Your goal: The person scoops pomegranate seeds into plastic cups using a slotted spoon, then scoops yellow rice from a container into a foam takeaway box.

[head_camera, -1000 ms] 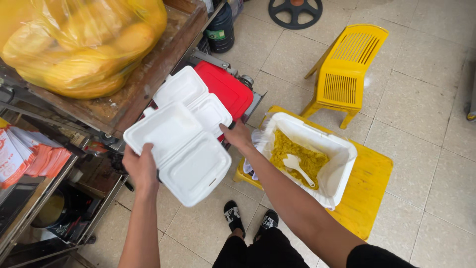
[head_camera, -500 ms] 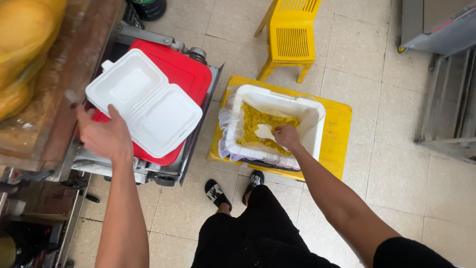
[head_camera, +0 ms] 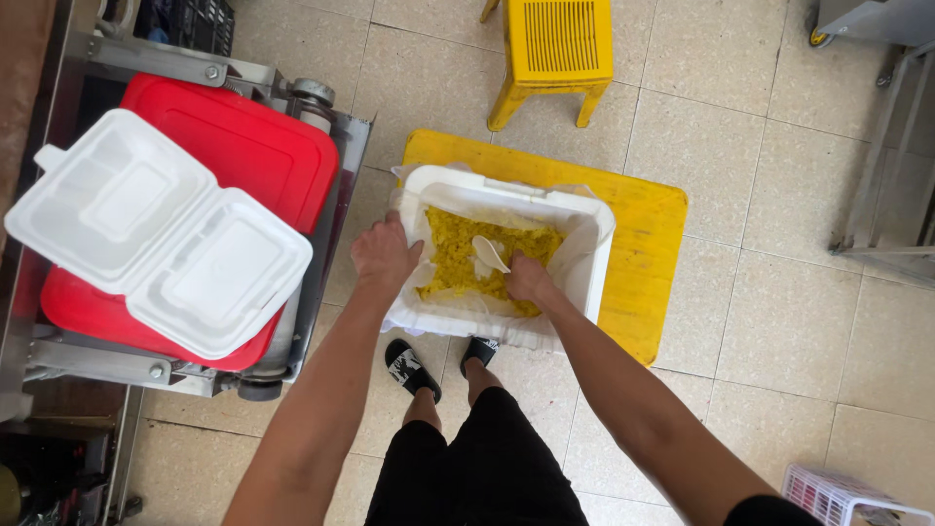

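Standing on a yellow board [head_camera: 651,230] on the tiled floor, a white foam box [head_camera: 584,222] lined with clear plastic holds yellow rice [head_camera: 450,245]; it sits between the person's feet and a yellow stool [head_camera: 555,44]. To the left, a red lid [head_camera: 255,146] carries an open white clamshell [head_camera: 156,229], empty and lying flat. The left hand [head_camera: 383,255] grips the box's left rim, fingers curled over the edge and liner. The right hand [head_camera: 529,281] is down in the rice, fingers closed around the handle of a white scoop [head_camera: 489,254] whose bowl rests on the rice. Foam walls like these are probably light but brittle, so the rim hold looks the safest place to steady it. Rice this loose should scoop easily, yet may spill off a shallow scoop. A white basket [head_camera: 845,495] shows at the lower right corner.
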